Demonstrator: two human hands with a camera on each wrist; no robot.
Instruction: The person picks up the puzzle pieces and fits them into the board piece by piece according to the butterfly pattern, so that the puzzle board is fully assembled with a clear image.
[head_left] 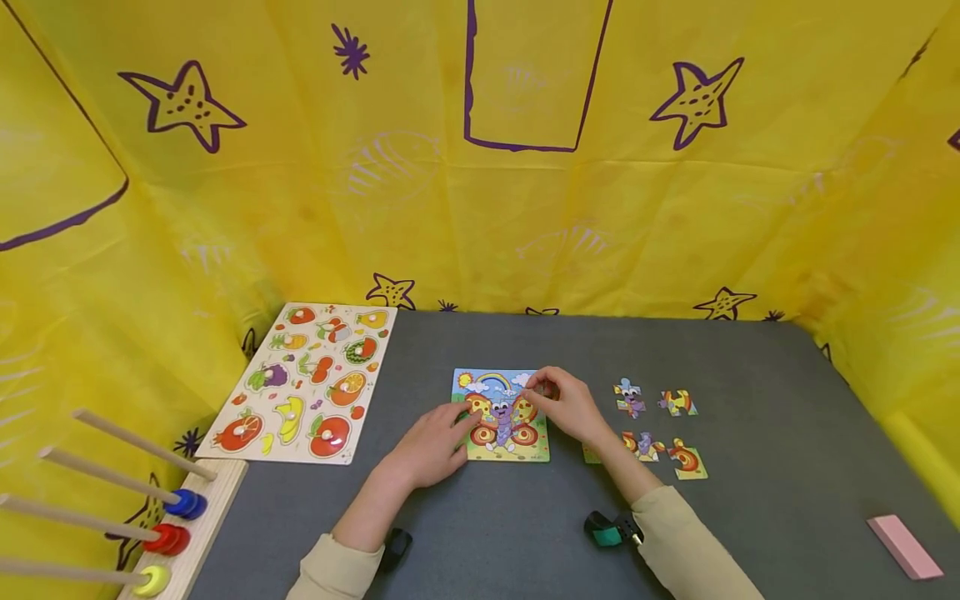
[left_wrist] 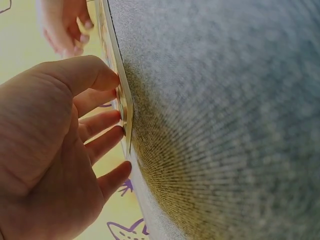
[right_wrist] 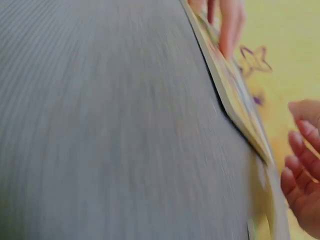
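Observation:
A square butterfly puzzle board (head_left: 502, 452) lies on the table in the head view, with a rainbow and sun along its top. My left hand (head_left: 429, 443) rests its fingertips on the board's left side; in the left wrist view its fingers (left_wrist: 102, 120) are loosely bent at the board's edge (left_wrist: 126, 100). Over the upper right part of the board is my right hand (head_left: 567, 406), fingers bent. In the right wrist view the right hand (right_wrist: 306, 167) stands off the board's edge (right_wrist: 225, 95), with nothing visible between its fingers.
Several loose jigsaw pieces (head_left: 686, 460) lie right of the board, partly behind the right forearm. A wooden fruit puzzle (head_left: 300, 400) is at the back left. A peg stand (head_left: 213, 512) with coloured rings stands front left. A pink block (head_left: 903, 546) lies front right.

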